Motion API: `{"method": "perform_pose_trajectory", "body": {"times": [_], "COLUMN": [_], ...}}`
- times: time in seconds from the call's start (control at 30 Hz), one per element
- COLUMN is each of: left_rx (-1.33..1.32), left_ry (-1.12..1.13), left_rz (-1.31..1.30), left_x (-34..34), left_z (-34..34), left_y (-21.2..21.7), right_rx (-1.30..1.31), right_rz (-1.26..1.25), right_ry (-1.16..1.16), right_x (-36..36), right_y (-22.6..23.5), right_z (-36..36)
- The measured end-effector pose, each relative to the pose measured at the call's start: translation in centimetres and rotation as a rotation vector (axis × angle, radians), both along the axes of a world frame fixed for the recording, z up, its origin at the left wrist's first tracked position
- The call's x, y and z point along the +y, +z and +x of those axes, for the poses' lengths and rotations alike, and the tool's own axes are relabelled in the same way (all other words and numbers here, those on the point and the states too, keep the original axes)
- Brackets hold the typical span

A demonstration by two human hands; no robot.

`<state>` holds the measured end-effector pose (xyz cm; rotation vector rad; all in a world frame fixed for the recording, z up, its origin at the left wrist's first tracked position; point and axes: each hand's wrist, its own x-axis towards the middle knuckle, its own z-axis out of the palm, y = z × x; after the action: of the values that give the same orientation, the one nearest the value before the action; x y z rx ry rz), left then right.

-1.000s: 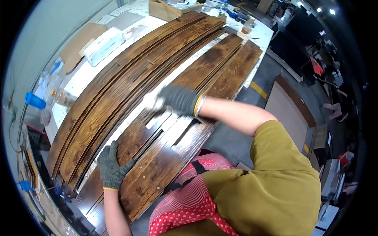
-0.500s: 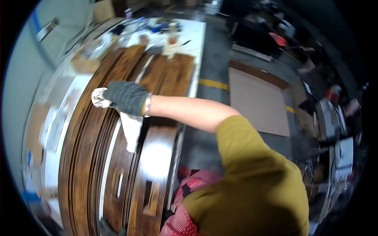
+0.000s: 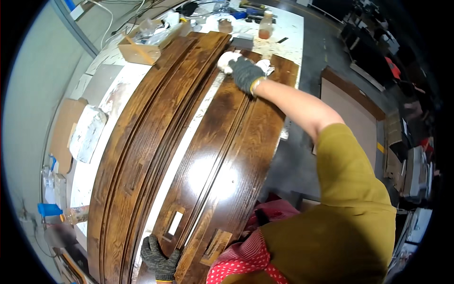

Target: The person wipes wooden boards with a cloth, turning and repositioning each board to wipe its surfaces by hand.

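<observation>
My right hand, in a dark grey knit glove, is closed on a white cloth. It presses the cloth against the far end of a dark brown stained wooden board. A fold of the cloth sticks out on the other side of the hand. Near the lower edge, my left hand, gloved alike, lies on the near end of the same board with fingers and thumb apart. Beside its fingers is a rectangular cutout in the board. To the right lies another brown board with a recessed slot.
More long brown boards lie to the left on the white worktable. Beyond them stand a cardboard box of plastic bags and a bottle with reddish liquid. A large panel lies on the floor at right.
My right hand has carried the cloth farther away and to the right, onto a board's far end. My left hand shows more fully. The whole view has shifted.
</observation>
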<state>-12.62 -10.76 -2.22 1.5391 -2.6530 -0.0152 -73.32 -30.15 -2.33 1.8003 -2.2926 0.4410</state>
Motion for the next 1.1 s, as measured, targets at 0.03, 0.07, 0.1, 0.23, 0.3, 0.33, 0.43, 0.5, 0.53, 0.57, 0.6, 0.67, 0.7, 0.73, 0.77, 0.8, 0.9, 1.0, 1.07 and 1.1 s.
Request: {"method": "perform_pose_trajectory", "body": {"times": [0.03, 0.07, 0.1, 0.23, 0.3, 0.33, 0.43, 0.5, 0.53, 0.57, 0.6, 0.67, 0.7, 0.73, 0.77, 0.8, 0.9, 1.0, 1.07, 1.1], "left_rx": [0.003, 0.001, 0.027, 0.057, 0.041, -0.138, -0.011, -0.039, -0.051, -0.066, -0.083, -0.088, -0.082, -0.077, -0.059, -0.054, 0.053, 0.072, 0.129, 0.120], "left_ry": [0.011, 0.028, -0.002, -0.063, -0.071, -0.116, -0.149, -0.120, -0.133, -0.111, -0.120, -0.177, -0.300, -0.416, -0.408, -0.405, -0.206, -0.064, -0.158, -0.099], "left_rz": [-0.022, -0.016, 0.028, 0.043, 0.076, 0.081, 0.066, 0.051, 0.042, 0.044, 0.044, 0.033, -0.102, -0.238, -0.298, -0.296, -0.011, 0.051, 0.070, 0.023], "left_x": [0.4, 1.4, 0.8, 0.7, 0.1, 0.7, -1.3, 0.0, -0.2, 0.4, 0.5, 0.3, -0.2, -0.6, -0.3, -0.2, -0.2, 1.4, 0.4, 1.6], "left_z": [2.5, 1.4, -0.2, -1.0, -1.8, 6.6, -0.4, -0.1, -0.4, 0.2, 0.1, -1.2, -3.6, -5.3, -5.2, -5.0, -2.5, -0.6, -2.0, -2.3], "left_y": [-1.8, -1.6, 0.8, 1.7, 1.6, -4.3, 0.2, 1.9, 2.5, 2.8, 2.9, 3.8, 4.7, 5.1, 4.4, 4.0, 2.3, 1.7, 2.3, 3.2], "right_rx": [0.157, 0.325, -0.104, -0.213, -0.203, -0.255, -0.320, -0.325, -0.512, -0.633, -0.759, -1.219, -0.727, -0.234, -0.210, -0.177, -0.365, -0.100, -0.308, -0.319], "right_rz": [0.044, 0.105, 0.263, 0.066, -0.021, -0.033, 0.007, 0.023, 0.142, -0.010, -0.175, 0.026, -0.034, -0.077, -0.072, -0.071, 0.076, 0.092, -0.162, 0.060], "right_ry": [0.104, 0.199, 0.412, 0.128, 0.157, -0.022, 0.128, 0.225, 0.459, 0.538, 0.612, 0.113, -0.032, -0.166, -0.064, 0.038, 0.510, 0.861, 0.552, 0.430], "right_x": [1.0, 2.3, 1.9, -1.9, -2.3, -2.5, -5.0, -2.0, -4.0, -2.5, -1.1, -1.0, -2.2, -3.0, -2.4, -1.1, 1.9, 5.6, 2.6, 2.3], "right_y": [1.0, 0.3, 0.8, -0.4, -0.5, 0.9, -2.6, -0.2, -5.0, -4.1, -1.8, 3.0, 1.0, -1.3, -2.3, -3.0, -7.2, -3.0, -7.0, -4.8], "right_z": [4.5, 6.6, 6.7, -5.6, -9.6, -6.7, -7.3, 4.0, 4.1, 5.6, 7.2, 3.6, 0.7, -1.8, 0.7, 4.8, 15.0, 23.7, 18.4, 17.6]}}
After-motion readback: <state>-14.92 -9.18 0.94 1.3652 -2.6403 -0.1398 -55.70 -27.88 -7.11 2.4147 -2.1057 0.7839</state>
